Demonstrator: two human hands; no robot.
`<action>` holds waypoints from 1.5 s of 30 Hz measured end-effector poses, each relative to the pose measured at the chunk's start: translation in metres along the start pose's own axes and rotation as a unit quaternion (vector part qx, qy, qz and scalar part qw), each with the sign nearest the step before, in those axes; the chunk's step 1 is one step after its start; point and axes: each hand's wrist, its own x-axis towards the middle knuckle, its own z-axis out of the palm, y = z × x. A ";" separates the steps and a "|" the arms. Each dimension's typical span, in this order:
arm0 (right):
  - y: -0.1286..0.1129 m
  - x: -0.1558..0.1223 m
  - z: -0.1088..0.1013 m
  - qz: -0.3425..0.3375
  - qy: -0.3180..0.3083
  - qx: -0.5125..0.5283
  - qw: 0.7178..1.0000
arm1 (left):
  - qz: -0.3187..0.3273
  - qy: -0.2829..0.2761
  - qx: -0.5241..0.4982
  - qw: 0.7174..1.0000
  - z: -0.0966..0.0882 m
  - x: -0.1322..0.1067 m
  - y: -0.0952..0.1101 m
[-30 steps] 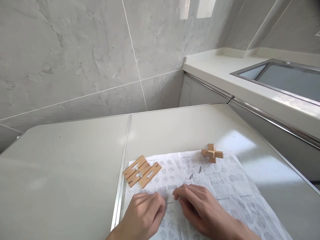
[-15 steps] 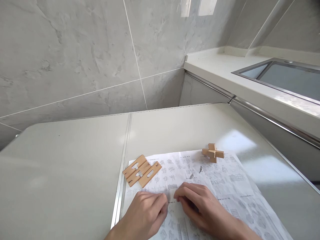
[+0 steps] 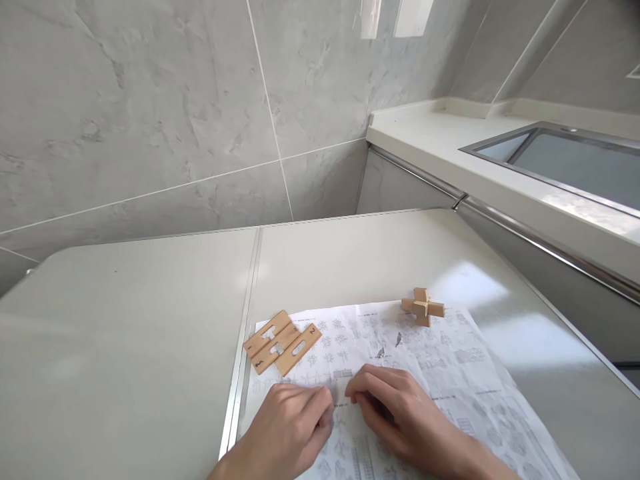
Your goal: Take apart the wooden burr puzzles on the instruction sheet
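wall (image 3: 150, 100): glossy grey stone-look tile, faintly veined, pale straight joints; two bright reflections at the top.
tabletop (image 3: 125, 347): smooth, cream-white, semi-gloss, rounded far corners; blurred patches of light toward the right side.
side counter (image 3: 420, 123): white slab with a raised back lip, to the right of the tabletop; long metal rail below its front edge.
inset (image 3: 585, 160): rectangular, metal-framed, blue-grey inside, let into the side counter.
printed sheet (image 3: 475, 373): thin white paper, creased, rows of small line figures and grid drawings, text too small to read; lies flat under both hands.
metal strip (image 3: 240, 373): narrow, straight, ribbed, crossing the tabletop just left of the sheet.
right hand (image 3: 400, 413): rests on the sheet, back up, fingers bent; grip half open, gap between index finger and thumb, nothing seen in it.
left hand (image 3: 295, 423): on the sheet, knuckles up, fingers folded under; grip closed over, inside hidden, cannot tell if anything is held.
wooden boards (image 3: 287, 339): three flat, tan, fine-grained rectangles on the sheet's far left corner, just beyond the left hand; lying slantwise side by side, dark numerals, "1" and "2" legible; cut-outs through each, a plain rounded slot in the "2".
wooden cross (image 3: 423, 307): pale square-section bars interlocked three ways, standing by the sheet's far edge, beyond the right hand.
grey patches (image 3: 399, 339): two, small, ragged, between right hand and cross; tear or print, cannot tell.
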 end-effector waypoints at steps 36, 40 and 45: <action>0.001 0.000 0.000 0.010 -0.009 0.018 1.000 | 0.004 0.013 0.003 1.000 0.002 0.000 -0.001; 0.001 0.000 0.000 0.012 -0.011 0.018 1.000 | 0.004 0.012 0.002 1.000 0.002 -0.001 -0.001; 0.001 -0.001 -0.002 0.043 -0.003 0.054 0.998 | 0.004 0.013 0.005 1.000 0.002 0.000 -0.001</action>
